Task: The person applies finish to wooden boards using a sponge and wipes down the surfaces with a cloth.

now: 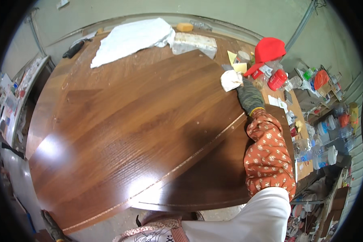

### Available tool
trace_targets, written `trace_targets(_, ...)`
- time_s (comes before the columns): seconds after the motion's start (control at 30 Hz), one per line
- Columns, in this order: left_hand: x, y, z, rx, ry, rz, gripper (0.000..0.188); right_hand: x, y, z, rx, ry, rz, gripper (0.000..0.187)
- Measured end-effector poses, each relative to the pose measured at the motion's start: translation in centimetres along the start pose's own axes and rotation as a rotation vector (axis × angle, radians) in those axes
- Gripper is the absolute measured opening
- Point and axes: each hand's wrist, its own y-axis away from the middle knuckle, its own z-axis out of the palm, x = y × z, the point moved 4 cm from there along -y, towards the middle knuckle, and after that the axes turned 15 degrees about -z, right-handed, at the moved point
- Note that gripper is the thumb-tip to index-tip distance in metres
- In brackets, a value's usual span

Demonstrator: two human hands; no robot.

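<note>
A large brown wood-grain board (pixel 137 117) lies slanted across the table, its pale raw edge toward me. My right hand (pixel 250 94), in a dark camouflage-patterned glove, is reaching to the board's far right end. It is closed on a crumpled white cloth (pixel 231 80), which presses against the board's surface. At the near left corner, my left hand (pixel 51 226), in a dark glove, grips the board's edge; part of it is cut off by the picture's rim. Under the near side shows another dark brown board (pixel 213 177) with a rounded edge.
At the back lie a white sheet (pixel 133 38), a whitish block (pixel 194 44) and a yellow sponge (pixel 184 27). A red cap (pixel 269 50), a red-lidded jar (pixel 277 80) and bottles crowd the right side. Cluttered shelves (pixel 330 169) stand beyond; another littered bench (pixel 22 97) is left.
</note>
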Motion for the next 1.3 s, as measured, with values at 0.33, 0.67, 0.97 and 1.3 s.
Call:
trace_targets(0.33,-3.6,-4.4,1.9,-0.019,0.016,0.055,0.053,-4.3,10.2,-4.9,0.132,0.001,0.154,0.040)
trace_targets(0.67,-3.2,-3.2,1.2,-0.219,0.289,0.351,0.042,-23.8,20.4,-2.5,0.061,0.068,-0.329,0.043)
trace_targets(0.97,-1.9,-0.9,-0.3,-0.590,0.713,0.288,0.048,-55.7,33.0,4.3,0.168,-0.506,-0.924,0.046)
trace_targets(1.3,-4.5,-1.4,0.4,-1.190,1.323,0.145,0.049,-73.8,37.8,8.9,0.112,-0.260,-1.194,0.047)
